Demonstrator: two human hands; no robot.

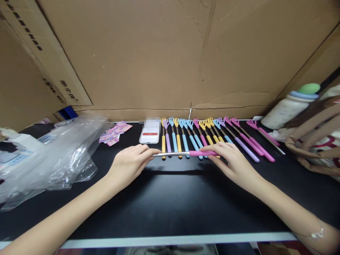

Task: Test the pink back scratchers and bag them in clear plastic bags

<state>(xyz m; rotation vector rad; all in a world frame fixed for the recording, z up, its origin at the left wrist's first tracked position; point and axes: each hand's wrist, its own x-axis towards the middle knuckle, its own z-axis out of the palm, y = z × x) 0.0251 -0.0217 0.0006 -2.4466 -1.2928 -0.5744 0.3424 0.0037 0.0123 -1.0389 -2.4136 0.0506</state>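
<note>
Both of my hands hold a back scratcher rod (174,154) level above the black table, its silver shaft to the left and its pink handle to the right. My left hand (132,158) pinches the shaft's end; whether a claw head is hidden there I cannot tell. Fingers of my right hand (230,157) close on the pink handle. Just beyond, several claw-headed back scratchers (186,141) lie side by side in a row, with yellow, blue, purple and pink handles. At the row's right end, a loose-looking silver rod (276,147) lies by a pink claw (252,124).
Clear plastic bags (58,159) pile up at the left. Small pink-purple cards (115,132) and a phone (149,132) lie at the back. A bottle (289,108) with a green top and a fabric bag (316,141) stand right. Cardboard (148,63) walls the back.
</note>
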